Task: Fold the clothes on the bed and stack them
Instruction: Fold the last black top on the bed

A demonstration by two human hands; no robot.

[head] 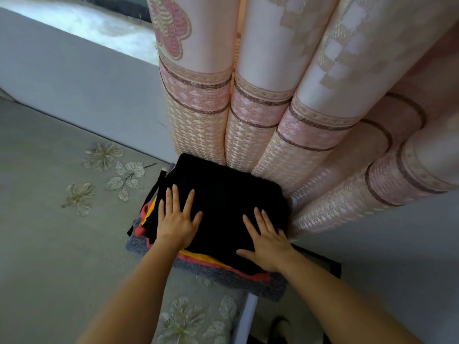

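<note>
The bed (49,219), covered in a grey spread stitched with pale flowers, fills the left and lower part of the view. A heavy pink and cream curtain (273,95) hangs in thick folds over its far right corner.

The stack (159,219) of folded clothes sits at that corner, hard against the foot of the curtain and along the bed's right edge. Its near right end seems to reach a little past that edge. A black garment (223,202) lies on top, folded into a rough rectangle. Below it, thin edges of a yellow layer (198,256) and a red layer (248,273) show, with a grey knit (223,276) at the bottom.

The left hand (175,219) lies flat on the left side of the black garment, its grip spread, fingers straight and apart. The right hand (267,240) rests on the near right side in the same way, grip spread, pinching nothing. Both palms press down on the top piece.

The task looks close to its end. Several pieces are folded and piled, and no loose clothing shows on the visible part of the bed. What seems left is to flatten the top piece and square the ragged left side, where the layers stick out unevenly. Whether more clothes wait out of view cannot be told.
</note>
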